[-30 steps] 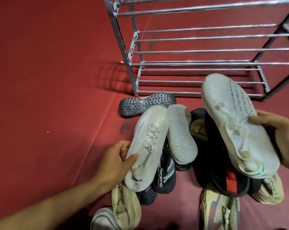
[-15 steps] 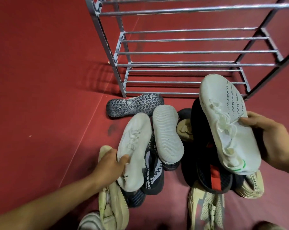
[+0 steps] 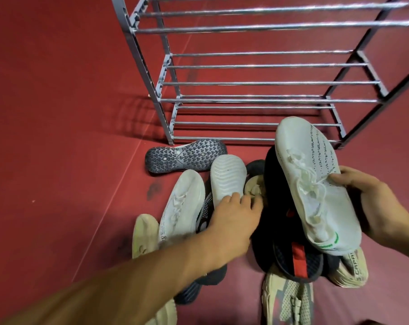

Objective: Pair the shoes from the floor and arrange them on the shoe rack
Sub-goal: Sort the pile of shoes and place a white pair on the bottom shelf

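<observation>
My right hand [image 3: 372, 202] grips a white lace-up sneaker [image 3: 313, 181] by its side, held above the pile with the toe pointing at the metal shoe rack [image 3: 257, 83]. A matching white sneaker [image 3: 182, 207] lies on the red floor at the pile's left. My left hand [image 3: 231, 221] reaches over the pile, fingers spread, resting on the heel end of an upturned white ribbed sole [image 3: 227, 177]. Whether it grips that shoe I cannot tell. The rack's bars hold no shoes.
A grey-black upturned slipper sole [image 3: 184, 156] lies by the rack's front left leg. The pile also holds a black slide with a red strap [image 3: 297, 252], beige sneakers [image 3: 288, 299] [image 3: 145, 233] and a dark knit shoe. Red floor stretches to the left.
My left hand let go of the white sneaker on the floor and moved right onto the upturned white sole. My right hand kept its sneaker raised.
</observation>
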`<control>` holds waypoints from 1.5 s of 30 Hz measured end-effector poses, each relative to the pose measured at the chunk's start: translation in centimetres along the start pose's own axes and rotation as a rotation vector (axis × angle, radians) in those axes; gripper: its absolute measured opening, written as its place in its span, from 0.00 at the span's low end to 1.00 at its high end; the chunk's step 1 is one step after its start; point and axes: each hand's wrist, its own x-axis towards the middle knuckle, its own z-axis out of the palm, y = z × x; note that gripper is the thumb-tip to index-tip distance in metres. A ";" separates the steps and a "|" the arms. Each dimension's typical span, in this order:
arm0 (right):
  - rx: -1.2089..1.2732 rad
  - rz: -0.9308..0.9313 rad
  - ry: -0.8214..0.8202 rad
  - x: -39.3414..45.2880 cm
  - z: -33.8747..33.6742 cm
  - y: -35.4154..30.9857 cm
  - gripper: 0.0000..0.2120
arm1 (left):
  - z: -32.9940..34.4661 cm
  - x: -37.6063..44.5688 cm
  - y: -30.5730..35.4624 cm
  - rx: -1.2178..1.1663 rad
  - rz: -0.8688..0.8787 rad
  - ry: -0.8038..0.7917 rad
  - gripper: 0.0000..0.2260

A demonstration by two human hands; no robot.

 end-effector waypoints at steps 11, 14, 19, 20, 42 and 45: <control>-0.861 0.076 0.033 0.9 0.0 -2.7 0.15 | -5.2 -7.9 -12.6 -1.432 -0.852 0.655 0.08; -1.606 -0.429 0.249 0.4 1.3 -3.3 0.26 | -3.6 -10.6 -10.8 -1.829 -0.774 0.575 0.17; -0.556 0.137 -0.250 -4.5 11.1 -0.9 0.28 | -3.2 -10.0 -2.9 -1.904 -0.726 0.308 0.10; -0.344 0.374 -0.370 -4.9 12.4 0.3 0.26 | -3.6 -10.1 -1.1 -1.798 -0.648 0.191 0.12; -0.254 0.091 -0.151 0.8 9.6 1.1 0.20 | 0.6 -5.9 -10.7 -1.427 -0.869 -0.018 0.17; -0.353 0.010 0.037 4.9 10.9 -1.2 0.16 | -3.0 -0.9 -12.3 -1.495 -0.874 0.037 0.17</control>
